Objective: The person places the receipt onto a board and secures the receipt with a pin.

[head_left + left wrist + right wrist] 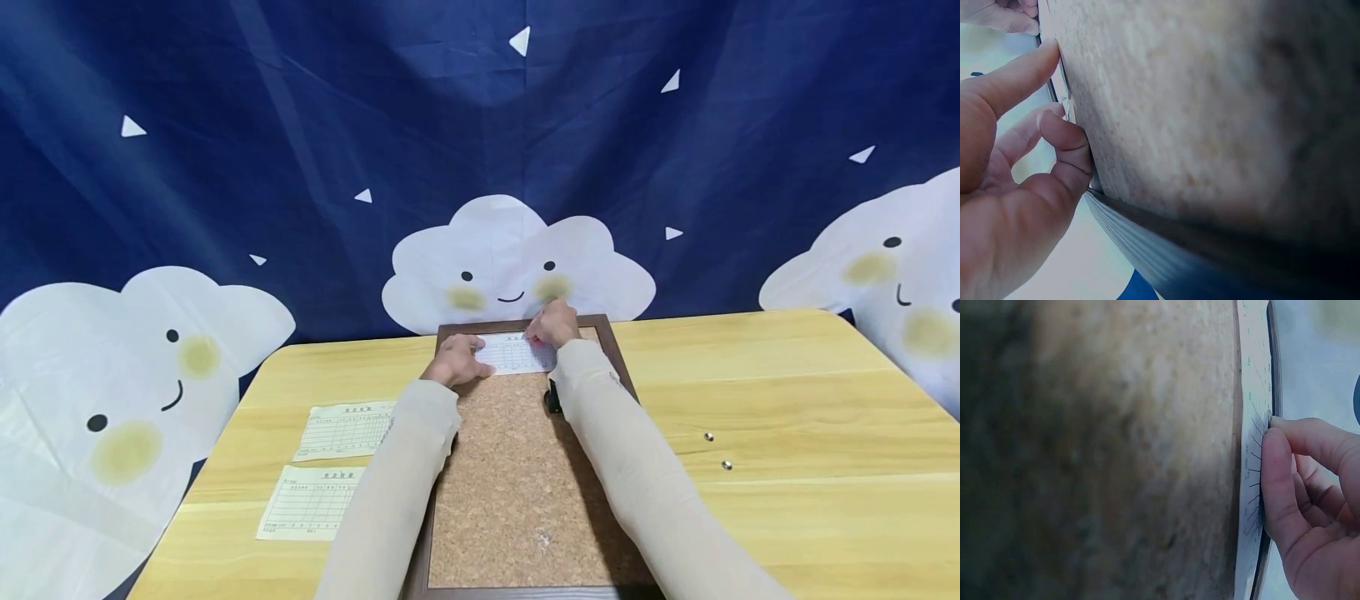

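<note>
A white printed form slip (517, 357) lies across the top of the framed cork board (517, 483). My left hand (455, 360) rests at the slip's left end, its fingertips pressing the paper against the cork. In the left wrist view, the thumb (1066, 140) lies bent against the board by its frame. My right hand (553, 323) is at the slip's upper edge. Its thumb and forefinger pinch a small silver thumbtack (1269, 415), mostly hidden between the fingertips, right at the paper.
Two more printed slips, an upper one (341, 432) and a lower one (307, 504), lie on the wooden table left of the board. Two silver thumbtacks, one (708, 437) behind the other (727, 465), lie to the right. A blue cloud-patterned curtain (450, 125) hangs behind.
</note>
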A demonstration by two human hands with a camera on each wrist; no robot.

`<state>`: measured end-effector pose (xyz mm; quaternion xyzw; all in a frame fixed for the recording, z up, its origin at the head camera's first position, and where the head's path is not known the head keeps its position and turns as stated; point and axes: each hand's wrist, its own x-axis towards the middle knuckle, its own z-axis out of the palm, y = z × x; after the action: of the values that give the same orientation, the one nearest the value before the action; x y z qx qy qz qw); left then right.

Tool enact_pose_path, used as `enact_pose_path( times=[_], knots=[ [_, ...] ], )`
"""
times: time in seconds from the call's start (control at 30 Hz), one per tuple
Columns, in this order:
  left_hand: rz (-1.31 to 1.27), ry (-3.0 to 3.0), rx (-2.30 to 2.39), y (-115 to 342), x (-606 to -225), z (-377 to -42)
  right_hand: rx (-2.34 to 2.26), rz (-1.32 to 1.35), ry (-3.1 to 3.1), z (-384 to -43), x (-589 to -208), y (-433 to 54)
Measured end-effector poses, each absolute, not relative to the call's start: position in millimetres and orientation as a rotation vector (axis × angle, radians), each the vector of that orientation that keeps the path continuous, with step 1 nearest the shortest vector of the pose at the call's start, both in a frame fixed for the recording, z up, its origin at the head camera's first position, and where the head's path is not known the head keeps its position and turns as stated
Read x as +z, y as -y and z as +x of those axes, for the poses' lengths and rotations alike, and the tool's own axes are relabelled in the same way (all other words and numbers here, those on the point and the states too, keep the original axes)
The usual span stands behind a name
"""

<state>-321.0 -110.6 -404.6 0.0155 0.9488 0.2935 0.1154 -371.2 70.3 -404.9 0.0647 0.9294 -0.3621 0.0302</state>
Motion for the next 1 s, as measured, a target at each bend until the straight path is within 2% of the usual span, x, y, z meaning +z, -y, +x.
enact_pose_path(
  times=[0.6,0.77,1.0],
  knots=[
    [0.040,-2.786,0.753,108.4,-401.8,-322.1,-1.001,0.143,-2.872,-369.7,-401.5,-70.4],
    [0.035,-2.781,0.720,106.1,-398.9,-322.5,-0.960,0.043,-2.846,-370.6,-398.8,-78.2],
    [0.109,-2.779,0.706,108.2,-397.0,-321.6,-1.431,0.017,-2.370,-370.2,-397.0,-89.1]
  ],
)
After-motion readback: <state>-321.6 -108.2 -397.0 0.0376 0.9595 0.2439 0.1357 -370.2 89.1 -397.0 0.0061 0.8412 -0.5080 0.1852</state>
